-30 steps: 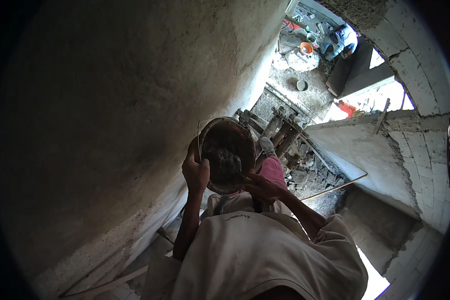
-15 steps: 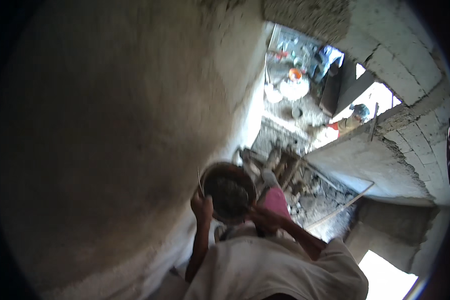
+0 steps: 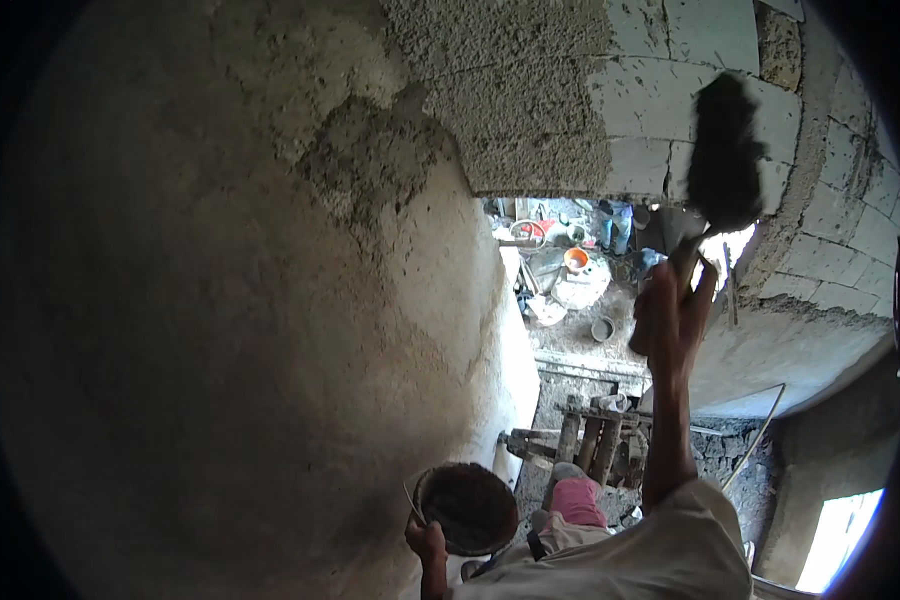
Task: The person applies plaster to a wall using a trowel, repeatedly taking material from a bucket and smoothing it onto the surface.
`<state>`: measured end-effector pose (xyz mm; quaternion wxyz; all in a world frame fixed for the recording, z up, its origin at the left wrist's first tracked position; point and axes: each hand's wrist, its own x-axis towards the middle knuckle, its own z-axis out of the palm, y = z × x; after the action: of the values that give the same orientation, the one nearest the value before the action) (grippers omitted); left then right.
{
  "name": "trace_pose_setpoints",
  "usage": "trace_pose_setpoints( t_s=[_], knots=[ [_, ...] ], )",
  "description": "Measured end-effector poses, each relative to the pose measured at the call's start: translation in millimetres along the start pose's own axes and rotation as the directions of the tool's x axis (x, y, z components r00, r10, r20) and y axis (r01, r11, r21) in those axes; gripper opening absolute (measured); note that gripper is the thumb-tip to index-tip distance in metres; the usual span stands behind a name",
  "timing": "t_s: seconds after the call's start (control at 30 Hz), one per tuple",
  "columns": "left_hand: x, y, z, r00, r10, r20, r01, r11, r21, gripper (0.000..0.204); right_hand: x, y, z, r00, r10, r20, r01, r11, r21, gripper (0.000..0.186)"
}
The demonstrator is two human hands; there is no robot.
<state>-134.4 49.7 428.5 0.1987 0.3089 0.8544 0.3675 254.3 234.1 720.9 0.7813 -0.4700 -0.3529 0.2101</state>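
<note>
My left hand [image 3: 426, 535] grips the rim of a dark, round, dirty bucket [image 3: 470, 505] low in the view; a thin wire handle rises beside it. My right hand [image 3: 673, 305] is raised at the right, closed on the handle of a trowel [image 3: 722, 150] loaded with dark mortar. The trowel is held up in front of partly plastered blockwork [image 3: 525, 125], where rough grey render meets pale blocks above an opening.
A plastered wall [image 3: 180, 330] fills the left. Below are my pink-clad leg [image 3: 577, 497] and a rough wooden framework [image 3: 605, 440]. Through the opening stand an orange bucket [image 3: 576, 258], a grey bucket [image 3: 601, 330] and another person [image 3: 618, 225]. A long stick [image 3: 760, 430] leans at the right.
My right hand has left the bucket and risen with the loaded trowel toward the upper blockwork. The bucket in my left hand sits lower in view as the camera has tilted up.
</note>
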Motion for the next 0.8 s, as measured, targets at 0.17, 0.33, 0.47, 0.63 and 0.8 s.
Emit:
trace_pose_setpoints(
  t_s=[0.17,0.33,0.47,0.63,0.8],
  knots=[
    [-18,-11,-15,0.999,0.042,-0.026,-0.037,0.988,0.149,0.055,140,37,105,0.803,-0.482,-0.352,0.411,0.874,-0.26,0.051],
    [-49,37,14,0.999,-0.014,-0.03,0.012,0.998,-0.065,0.054,169,163,324,0.661,-0.716,-0.225,0.535,0.659,-0.528,0.048],
    [-39,59,-10,0.957,-0.275,-0.092,0.279,0.96,0.036,0.055,-69,13,350,0.478,-0.156,0.864,0.422,0.904,-0.07,0.041],
    [-44,41,-7,0.96,-0.269,-0.084,0.258,0.959,-0.115,0.056,-154,13,179,0.21,-0.239,0.948,-0.347,0.889,0.301,0.053],
    [-14,4,15,0.999,-0.047,-0.003,0.046,0.991,-0.127,0.051,-149,196,-7,-0.091,0.172,0.981,0.355,0.926,-0.129,0.04]
  ],
)
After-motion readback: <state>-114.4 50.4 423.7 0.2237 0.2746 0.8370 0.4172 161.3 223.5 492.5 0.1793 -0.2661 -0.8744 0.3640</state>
